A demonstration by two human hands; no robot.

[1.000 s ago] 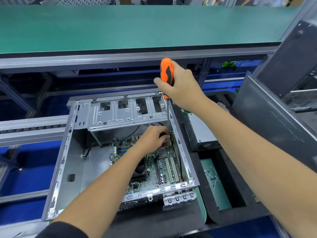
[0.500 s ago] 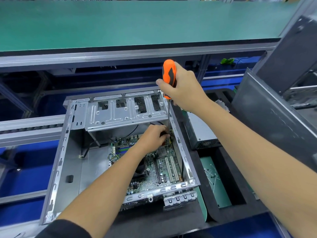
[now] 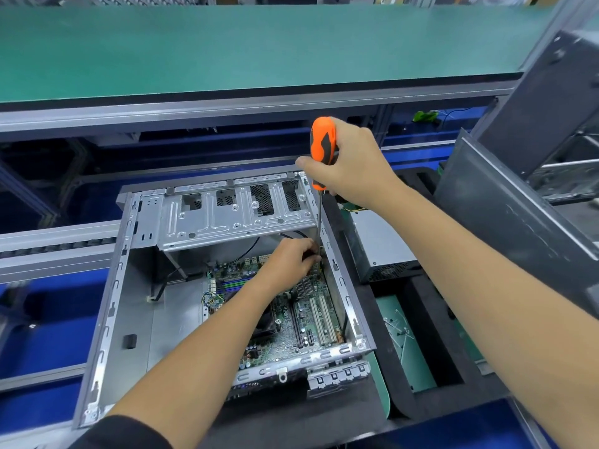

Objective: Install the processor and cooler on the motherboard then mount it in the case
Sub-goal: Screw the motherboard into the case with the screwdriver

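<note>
Down inside the computer case (image 3: 107, 322), my left hand (image 3: 288, 259) pinches the tip of the screwdriver (image 3: 321, 147) just above the motherboard (image 3: 288, 328). My right hand (image 3: 353, 163) grips its orange handle, up above the case.

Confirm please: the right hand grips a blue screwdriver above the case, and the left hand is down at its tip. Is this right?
One detail is wrong: the screwdriver handle is orange and black, not blue, as the head view shows. The right hand does grip it above the case, and the left hand is down at its tip.
</note>
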